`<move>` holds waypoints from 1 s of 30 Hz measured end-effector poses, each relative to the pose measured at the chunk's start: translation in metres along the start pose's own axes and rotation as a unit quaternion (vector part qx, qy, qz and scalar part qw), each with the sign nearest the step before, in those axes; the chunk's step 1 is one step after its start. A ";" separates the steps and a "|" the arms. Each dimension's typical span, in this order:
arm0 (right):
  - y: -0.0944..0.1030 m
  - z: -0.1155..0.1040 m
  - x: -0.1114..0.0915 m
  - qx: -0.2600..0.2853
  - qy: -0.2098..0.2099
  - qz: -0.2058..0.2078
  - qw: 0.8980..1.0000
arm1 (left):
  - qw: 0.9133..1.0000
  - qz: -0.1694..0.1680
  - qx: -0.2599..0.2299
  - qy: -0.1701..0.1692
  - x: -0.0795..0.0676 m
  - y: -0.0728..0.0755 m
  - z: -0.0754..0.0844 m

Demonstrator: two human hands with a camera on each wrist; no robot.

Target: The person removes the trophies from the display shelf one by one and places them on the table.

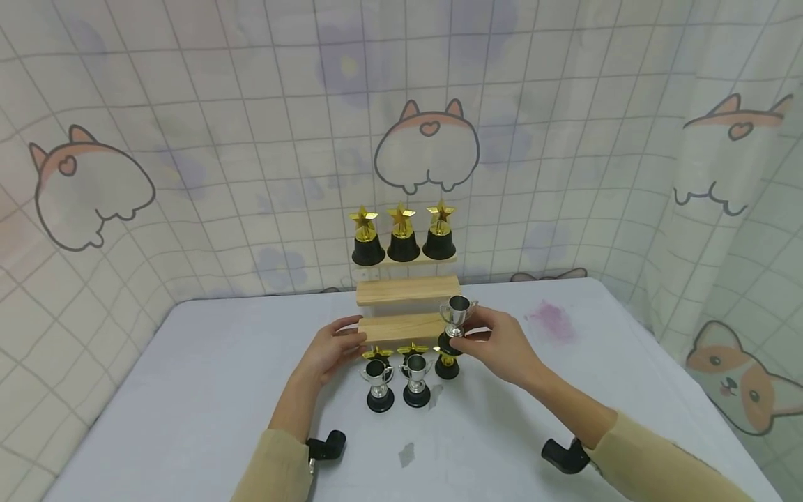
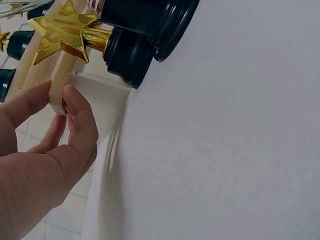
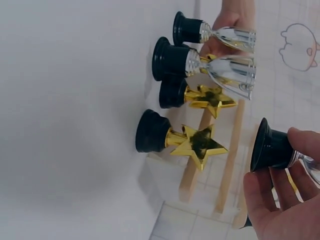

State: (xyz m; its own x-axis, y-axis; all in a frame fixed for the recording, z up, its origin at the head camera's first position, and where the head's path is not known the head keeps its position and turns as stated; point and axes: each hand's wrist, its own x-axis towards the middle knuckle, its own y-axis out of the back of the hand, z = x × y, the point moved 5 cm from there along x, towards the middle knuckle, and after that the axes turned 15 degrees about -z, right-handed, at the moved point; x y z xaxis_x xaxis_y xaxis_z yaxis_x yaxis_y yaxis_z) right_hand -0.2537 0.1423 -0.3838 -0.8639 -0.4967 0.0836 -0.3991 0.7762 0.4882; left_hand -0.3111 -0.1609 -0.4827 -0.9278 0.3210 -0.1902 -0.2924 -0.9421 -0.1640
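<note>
My right hand (image 1: 505, 345) grips a small silver trophy cup (image 1: 458, 310) by its black base (image 3: 272, 146), upright, at the right end of the lowest wooden board (image 1: 401, 328) of a tiered stand. At that board's left end, my left hand (image 1: 327, 351) pinches the wood between thumb and fingers, as the left wrist view shows. Two more silver trophy cups, a left one (image 1: 378, 380) and a right one (image 1: 415, 380), stand on the table in front of the stand. Behind them are gold star trophies (image 3: 200, 145), partly hidden in the head view.
Three gold star trophies (image 1: 403, 240) on black bases line the stand's top board. A bare middle board (image 1: 408, 289) lies below them. The white-covered table (image 1: 207, 390) reaches back to a patterned curtain (image 1: 263, 139). A grey patch (image 1: 406, 454) marks the cloth near the front.
</note>
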 end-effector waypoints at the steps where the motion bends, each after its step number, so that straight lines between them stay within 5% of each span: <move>1: -0.001 0.001 -0.002 -0.001 -0.001 0.001 1.000 | 1.000 -0.001 0.002 -0.001 0.000 0.000 0.000; 13: -0.019 0.019 -0.028 0.023 -0.013 -0.017 1.000 | 1.000 0.006 -0.005 -0.007 0.001 0.000 -0.002; 30: -0.046 0.060 -0.025 0.032 -0.049 -0.050 0.997 | 0.999 0.029 -0.015 -0.019 -0.001 -0.001 -0.006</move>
State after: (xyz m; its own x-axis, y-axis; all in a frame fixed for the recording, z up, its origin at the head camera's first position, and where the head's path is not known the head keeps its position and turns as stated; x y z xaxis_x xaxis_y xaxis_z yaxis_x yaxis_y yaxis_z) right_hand -0.2322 0.1418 -0.4604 -0.8433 -0.5351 -0.0506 -0.5015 0.7494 0.4324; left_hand -0.3086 -0.1594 -0.4887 -0.9514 0.2616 -0.1626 -0.2313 -0.9554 -0.1837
